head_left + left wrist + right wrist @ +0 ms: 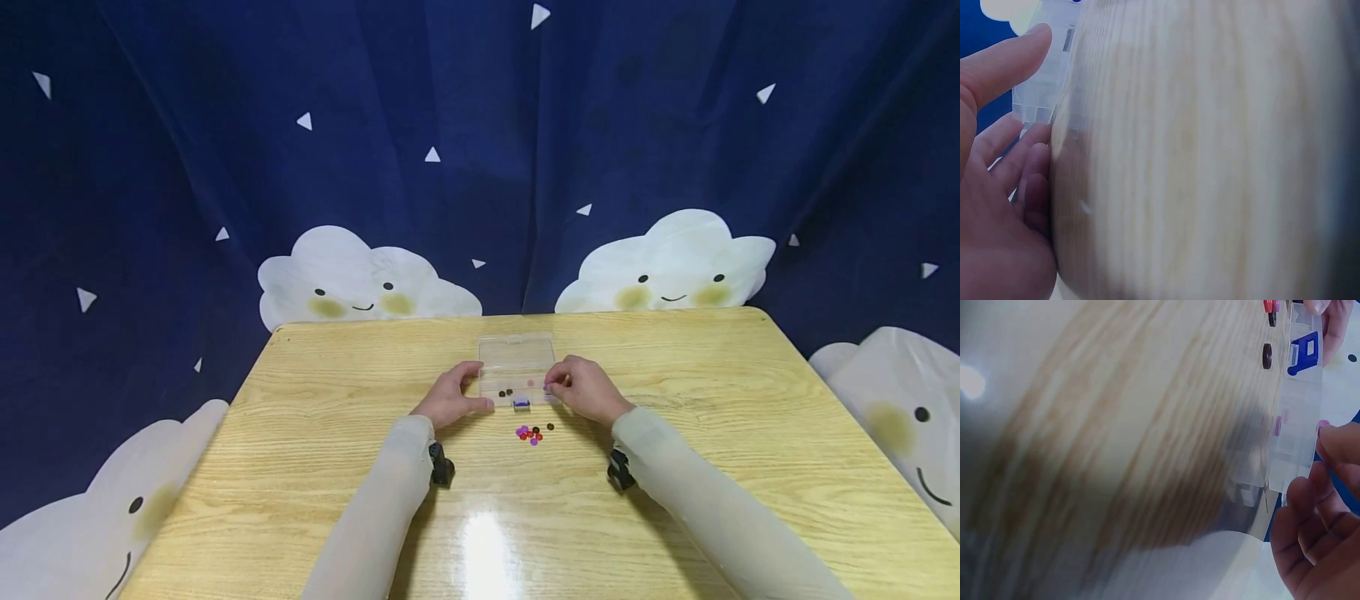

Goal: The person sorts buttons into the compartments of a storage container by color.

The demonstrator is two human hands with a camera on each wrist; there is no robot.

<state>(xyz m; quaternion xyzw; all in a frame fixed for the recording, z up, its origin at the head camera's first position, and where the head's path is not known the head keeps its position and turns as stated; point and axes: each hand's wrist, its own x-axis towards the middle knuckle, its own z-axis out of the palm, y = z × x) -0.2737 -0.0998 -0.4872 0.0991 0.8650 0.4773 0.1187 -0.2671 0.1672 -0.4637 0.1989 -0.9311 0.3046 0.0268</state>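
Observation:
A clear plastic box (516,350) with dividers lies on the table, its lid laid back. My left hand (452,393) holds the box at its left end, thumb along the front wall and index fingertip near the hinge side. Over the right-hand compartment, my right hand (588,388) pinches a small purple disc (1324,424) between thumb and index finger. Two dark discs (506,392) lie in a left compartment, and a reddish disc (531,383) sits farther right. A purple disc (1278,425) shows through the front wall in the right wrist view. A blue latch (521,404) marks the front.
In front of the box lies a loose cluster of purple, red and dark discs (530,434), with one dark disc (551,427) slightly apart. Beneath everything is a wooden table (337,367), with a dark blue curtain (480,100) behind it.

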